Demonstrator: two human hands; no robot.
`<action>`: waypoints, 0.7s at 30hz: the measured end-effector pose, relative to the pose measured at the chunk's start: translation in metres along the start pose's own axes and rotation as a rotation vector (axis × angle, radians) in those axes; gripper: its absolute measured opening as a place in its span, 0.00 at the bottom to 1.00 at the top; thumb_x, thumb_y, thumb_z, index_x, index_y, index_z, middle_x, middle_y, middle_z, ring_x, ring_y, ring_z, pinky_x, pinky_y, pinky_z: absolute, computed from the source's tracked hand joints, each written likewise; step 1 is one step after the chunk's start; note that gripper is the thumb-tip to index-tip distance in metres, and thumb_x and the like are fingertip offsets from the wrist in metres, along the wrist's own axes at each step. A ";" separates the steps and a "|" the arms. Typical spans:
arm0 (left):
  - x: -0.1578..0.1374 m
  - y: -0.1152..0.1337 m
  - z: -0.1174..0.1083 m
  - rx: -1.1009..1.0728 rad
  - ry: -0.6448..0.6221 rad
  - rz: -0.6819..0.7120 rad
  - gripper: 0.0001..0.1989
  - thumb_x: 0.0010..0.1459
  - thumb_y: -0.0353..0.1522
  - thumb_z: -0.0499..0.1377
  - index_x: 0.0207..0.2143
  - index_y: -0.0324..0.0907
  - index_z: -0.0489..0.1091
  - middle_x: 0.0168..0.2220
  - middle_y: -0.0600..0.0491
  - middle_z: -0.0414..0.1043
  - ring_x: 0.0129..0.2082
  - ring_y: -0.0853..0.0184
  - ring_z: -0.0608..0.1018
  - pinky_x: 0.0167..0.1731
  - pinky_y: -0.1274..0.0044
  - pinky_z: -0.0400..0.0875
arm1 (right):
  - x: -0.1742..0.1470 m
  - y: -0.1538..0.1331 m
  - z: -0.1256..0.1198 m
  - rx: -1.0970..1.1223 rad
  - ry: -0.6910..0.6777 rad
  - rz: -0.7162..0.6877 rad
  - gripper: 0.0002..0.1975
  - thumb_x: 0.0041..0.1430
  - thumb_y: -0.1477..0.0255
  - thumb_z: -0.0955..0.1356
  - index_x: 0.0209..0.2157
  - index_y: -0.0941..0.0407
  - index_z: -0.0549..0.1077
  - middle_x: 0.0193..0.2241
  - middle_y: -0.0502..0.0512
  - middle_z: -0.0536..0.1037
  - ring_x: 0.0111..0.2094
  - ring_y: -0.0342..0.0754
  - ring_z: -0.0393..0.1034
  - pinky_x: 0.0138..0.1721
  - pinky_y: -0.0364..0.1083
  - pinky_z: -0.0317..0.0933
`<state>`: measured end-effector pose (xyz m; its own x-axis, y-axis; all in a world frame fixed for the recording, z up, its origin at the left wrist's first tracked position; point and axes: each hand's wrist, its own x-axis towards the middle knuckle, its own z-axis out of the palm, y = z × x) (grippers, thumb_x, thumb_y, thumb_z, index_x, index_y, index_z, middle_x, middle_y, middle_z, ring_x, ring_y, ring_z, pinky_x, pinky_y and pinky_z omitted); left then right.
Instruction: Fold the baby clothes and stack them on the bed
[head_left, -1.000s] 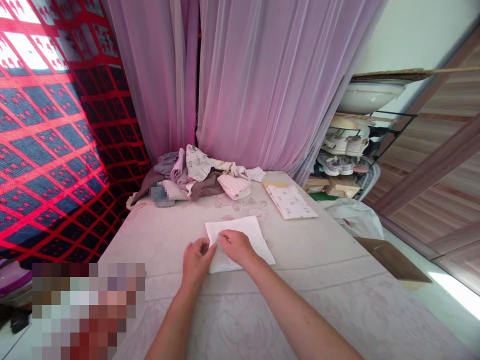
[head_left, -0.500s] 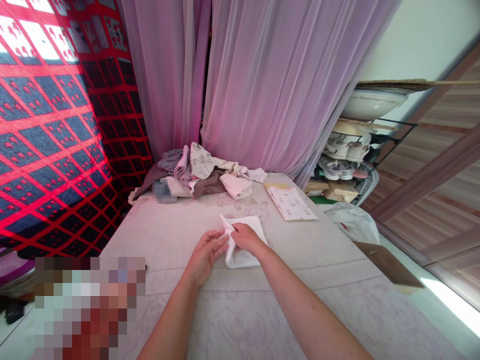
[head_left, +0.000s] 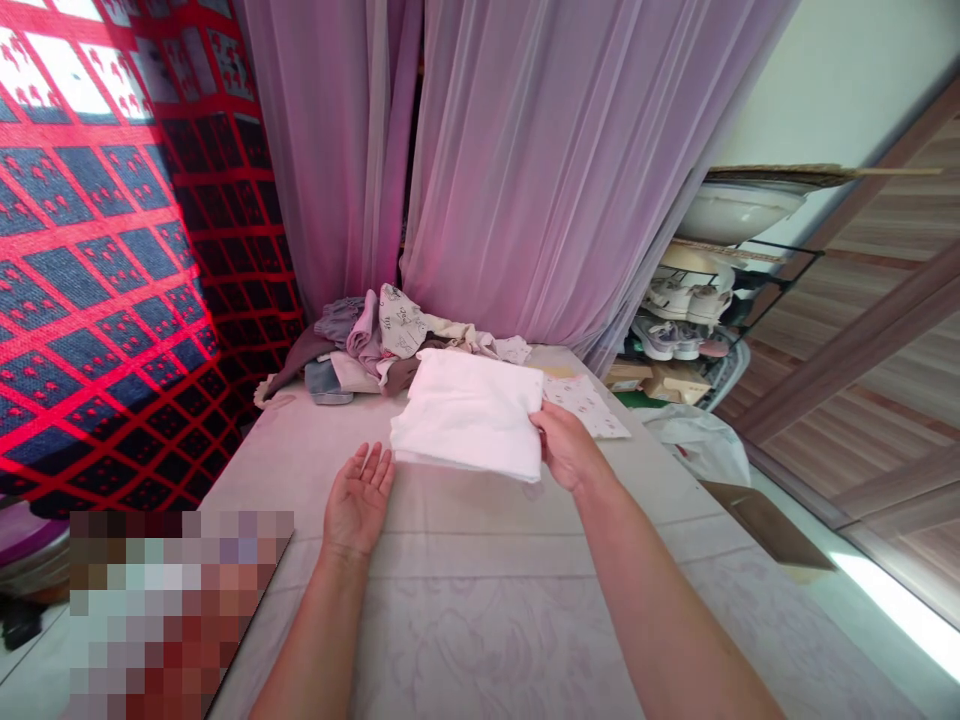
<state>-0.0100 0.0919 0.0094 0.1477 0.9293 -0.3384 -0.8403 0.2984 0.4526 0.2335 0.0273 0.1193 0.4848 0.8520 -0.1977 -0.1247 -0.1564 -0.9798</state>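
Note:
A folded white cloth [head_left: 469,412] is held up over the table [head_left: 465,640], its kind of garment not shown. My right hand [head_left: 566,440] grips it at the right edge, thumb on top and the other fingers mostly hidden. To its lower left, my left hand [head_left: 360,498] lies palm up with the fingers stretched out. Its fingertips come close to the cloth's lower left corner; whether they touch it I cannot tell. Behind the white cloth, partly covered by it, lies a folded patterned cloth [head_left: 592,408].
A heap of clothes [head_left: 367,345] lies at the table's far left, against pink curtains [head_left: 510,180]. A red-and-dark checked cloth [head_left: 97,260] hangs at left. To the right stand a rack with shoes [head_left: 667,340] and a white bag [head_left: 697,440]. A pixelated patch covers the lower left.
The white cloth has been lifted off the table and now spreads out flat in my right hand, which has moved right. My left hand has moved away to the left and turned palm up.

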 end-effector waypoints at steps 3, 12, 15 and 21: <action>0.001 -0.002 0.000 0.040 0.007 -0.006 0.12 0.61 0.37 0.51 0.40 0.42 0.71 0.47 0.46 0.73 0.48 0.64 0.76 0.53 0.68 0.68 | -0.012 0.055 -0.024 -0.115 -0.005 0.184 0.19 0.48 0.76 0.63 0.44 0.56 0.72 0.28 0.51 0.79 0.25 0.44 0.71 0.26 0.41 0.63; -0.003 -0.046 -0.006 1.177 -0.247 0.586 0.19 0.56 0.37 0.57 0.50 0.46 0.70 0.56 0.49 0.69 0.60 0.59 0.66 0.62 0.63 0.54 | -0.021 0.105 -0.064 -1.120 0.176 -0.213 0.20 0.60 0.70 0.60 0.52 0.54 0.69 0.49 0.57 0.74 0.42 0.47 0.72 0.47 0.46 0.62; -0.014 -0.062 -0.004 1.616 -0.585 0.756 0.21 0.58 0.39 0.56 0.54 0.46 0.68 0.58 0.48 0.66 0.63 0.56 0.60 0.63 0.59 0.49 | -0.017 0.100 -0.042 -1.252 0.023 -0.385 0.22 0.62 0.70 0.58 0.56 0.55 0.67 0.59 0.59 0.66 0.58 0.50 0.61 0.58 0.49 0.53; -0.021 -0.080 -0.010 1.902 -0.652 0.729 0.27 0.58 0.44 0.56 0.58 0.45 0.64 0.62 0.44 0.59 0.64 0.51 0.57 0.63 0.56 0.45 | -0.006 0.121 -0.015 -1.405 -0.268 -0.380 0.28 0.66 0.62 0.55 0.65 0.53 0.54 0.67 0.58 0.49 0.67 0.53 0.40 0.63 0.61 0.34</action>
<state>0.0492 0.0462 -0.0278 0.5860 0.7493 0.3084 0.5358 -0.6439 0.5462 0.2287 -0.0039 0.0011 0.1054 0.9920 -0.0701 0.9666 -0.1188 -0.2269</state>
